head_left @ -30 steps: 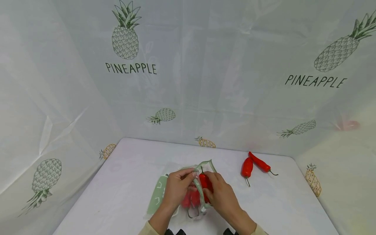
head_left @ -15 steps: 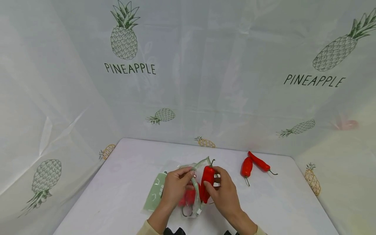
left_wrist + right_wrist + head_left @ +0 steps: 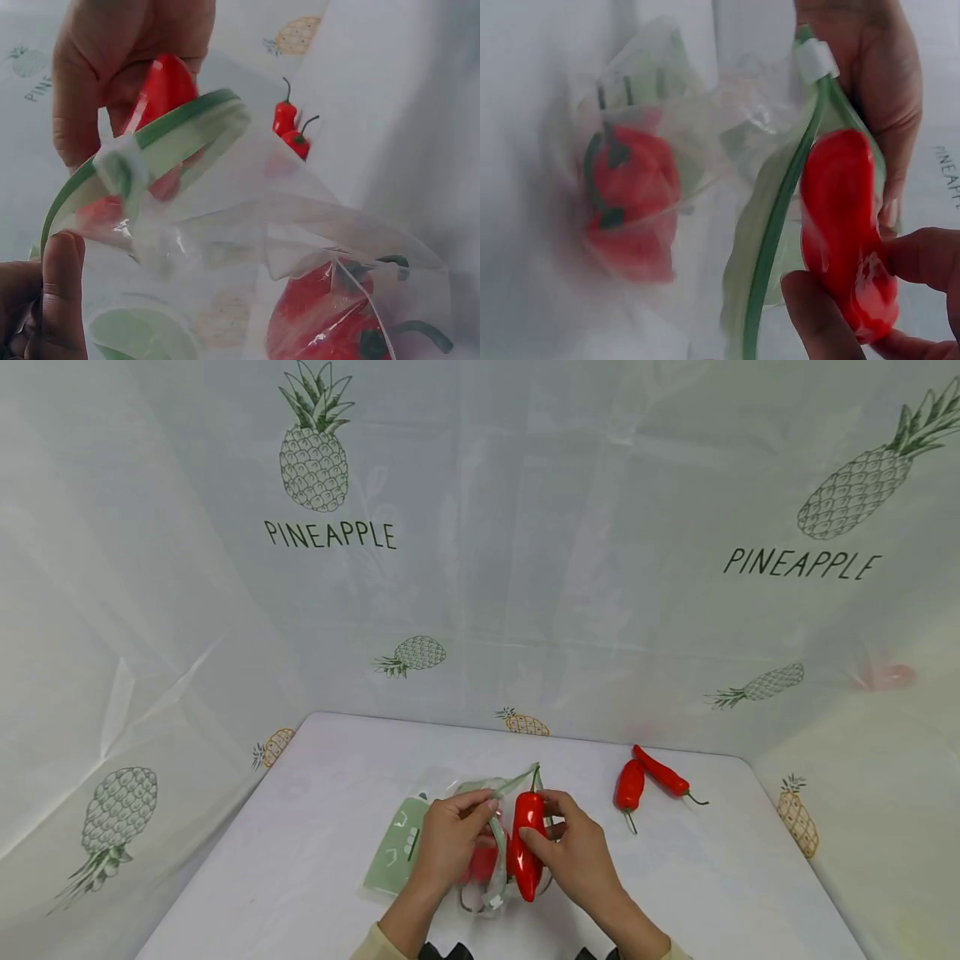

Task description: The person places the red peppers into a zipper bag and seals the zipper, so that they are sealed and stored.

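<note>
Bagging's looking roughly halfway done: two-plus bagged peppers point(image 3: 634, 187) are showing through the zip bag point(image 3: 247, 232), a red pepper point(image 3: 529, 835) is being gripped at its mouth by the right hand point(image 3: 577, 842), the rim point(image 3: 774, 229) is being pinched by the left hand point(image 3: 452, 835), and two loose peppers point(image 3: 629, 785) are lying on the table point(image 3: 750, 868). Floppy rim's maybe interfering; pineapple curtain point(image 3: 525, 552) is just hanging behind.

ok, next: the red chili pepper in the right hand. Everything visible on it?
The red chili pepper is elongated and tapers to a blunt tip, with a thin, dark green stem. Its skin looks smooth and glossy, with bright highlights; real or artificial, I can't tell. In the head view, the stem points away from the person and the tip towards them. The right hand holds it between thumb and fingers at the open mouth of the zip bag. Contact with the bag is unclear.
</note>
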A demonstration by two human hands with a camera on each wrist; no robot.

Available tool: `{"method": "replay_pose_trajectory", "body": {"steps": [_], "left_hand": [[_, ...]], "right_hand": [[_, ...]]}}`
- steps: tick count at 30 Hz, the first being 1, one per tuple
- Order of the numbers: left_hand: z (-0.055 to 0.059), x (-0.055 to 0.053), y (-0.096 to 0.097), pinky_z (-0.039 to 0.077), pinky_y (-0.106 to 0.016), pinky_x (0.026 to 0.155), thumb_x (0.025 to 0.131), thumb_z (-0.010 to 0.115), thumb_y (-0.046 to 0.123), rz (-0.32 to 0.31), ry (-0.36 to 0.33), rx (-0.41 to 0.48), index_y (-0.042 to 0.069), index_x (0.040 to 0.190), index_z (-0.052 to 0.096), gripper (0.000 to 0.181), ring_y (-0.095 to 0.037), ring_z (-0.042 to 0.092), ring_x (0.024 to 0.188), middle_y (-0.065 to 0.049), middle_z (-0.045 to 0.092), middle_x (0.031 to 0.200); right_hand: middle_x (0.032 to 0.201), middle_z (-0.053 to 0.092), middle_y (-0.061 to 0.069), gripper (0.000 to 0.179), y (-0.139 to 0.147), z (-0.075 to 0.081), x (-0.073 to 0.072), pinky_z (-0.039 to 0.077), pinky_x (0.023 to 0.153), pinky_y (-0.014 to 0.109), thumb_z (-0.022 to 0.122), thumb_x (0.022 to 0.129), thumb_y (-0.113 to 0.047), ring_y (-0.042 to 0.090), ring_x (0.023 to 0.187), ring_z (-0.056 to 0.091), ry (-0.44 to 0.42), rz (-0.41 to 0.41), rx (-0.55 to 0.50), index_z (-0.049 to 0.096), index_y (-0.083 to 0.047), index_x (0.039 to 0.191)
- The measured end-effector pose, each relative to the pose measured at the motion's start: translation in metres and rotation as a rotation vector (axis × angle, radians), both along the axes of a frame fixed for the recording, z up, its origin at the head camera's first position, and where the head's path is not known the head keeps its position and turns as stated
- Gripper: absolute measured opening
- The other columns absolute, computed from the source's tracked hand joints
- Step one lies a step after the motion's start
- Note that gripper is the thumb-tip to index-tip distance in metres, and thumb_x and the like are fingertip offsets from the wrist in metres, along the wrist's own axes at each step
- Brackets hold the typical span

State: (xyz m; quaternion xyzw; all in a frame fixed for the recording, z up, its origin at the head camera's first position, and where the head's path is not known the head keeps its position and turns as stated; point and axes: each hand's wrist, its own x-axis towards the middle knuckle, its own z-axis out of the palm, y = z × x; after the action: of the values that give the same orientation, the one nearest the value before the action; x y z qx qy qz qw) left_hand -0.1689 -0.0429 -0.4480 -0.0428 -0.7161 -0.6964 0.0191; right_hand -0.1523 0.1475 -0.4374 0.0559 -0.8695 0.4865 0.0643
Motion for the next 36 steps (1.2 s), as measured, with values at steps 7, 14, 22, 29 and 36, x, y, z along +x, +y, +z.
{"method": "replay_pose_trajectory", "body": {"steps": [7, 14, 22, 29, 36], "left_hand": [[-0.002, 0.0, 0.001, 0.066, -0.027, 0.065, 0.101, 0.073, 0.017, 0.002, 0.007, -0.02, 0.002, 0.124, 0.077, 0.028, -0.026, 0.076, 0.075, -0.015, 0.077, 0.096], [-0.001, 0.003, 0.002, 0.066, -0.03, 0.064, 0.1, 0.074, 0.017, -0.059, -0.016, -0.044, 0.002, 0.121, 0.078, 0.026, -0.013, 0.072, 0.065, -0.014, 0.078, 0.098], [0.003, 0.01, 0.001, 0.065, -0.028, 0.061, 0.1, 0.075, 0.023, -0.154, -0.018, -0.072, 0.008, 0.122, 0.08, 0.026, -0.018, 0.073, 0.064, -0.009, 0.08, 0.098], [0.005, 0.012, 0.002, 0.066, -0.033, 0.062, 0.099, 0.076, 0.022, -0.132, -0.049, 0.005, 0.005, 0.125, 0.077, 0.031, -0.016, 0.073, 0.066, -0.011, 0.079, 0.102], [0.006, 0.009, 0.002, 0.066, -0.03, 0.065, 0.099, 0.076, 0.02, -0.096, -0.045, 0.071, 0.0, 0.124, 0.076, 0.033, -0.017, 0.075, 0.074, -0.018, 0.078, 0.105]], "right_hand": [[0.106, 0.071, 0.014, 0.057, 0.002, 0.007, 0.0, 0.065, 0.055, 0.035, 0.083, 0.088, -0.021, 0.018, 0.074, 0.07, -0.251, 0.12, -0.068, 0.062, 0.002, 0.135], [0.1, 0.07, 0.013, 0.053, 0.006, 0.009, -0.005, 0.065, 0.054, 0.038, 0.079, 0.089, -0.02, 0.019, 0.069, 0.07, -0.354, 0.209, -0.028, 0.064, 0.006, 0.133], [0.113, 0.072, 0.021, 0.055, 0.0, 0.004, -0.011, 0.066, 0.056, 0.037, 0.08, 0.09, -0.023, 0.019, 0.072, 0.074, -0.244, 0.142, -0.057, 0.062, 0.004, 0.135], [0.112, 0.071, 0.015, 0.051, -0.012, -0.012, -0.016, 0.064, 0.058, 0.027, 0.085, 0.09, -0.02, 0.016, 0.081, 0.071, -0.05, -0.009, 0.146, 0.063, -0.004, 0.133], [0.115, 0.07, 0.018, 0.054, -0.017, -0.017, -0.016, 0.062, 0.056, 0.023, 0.084, 0.091, -0.019, 0.018, 0.083, 0.074, -0.035, 0.011, 0.124, 0.061, -0.001, 0.137]]}}
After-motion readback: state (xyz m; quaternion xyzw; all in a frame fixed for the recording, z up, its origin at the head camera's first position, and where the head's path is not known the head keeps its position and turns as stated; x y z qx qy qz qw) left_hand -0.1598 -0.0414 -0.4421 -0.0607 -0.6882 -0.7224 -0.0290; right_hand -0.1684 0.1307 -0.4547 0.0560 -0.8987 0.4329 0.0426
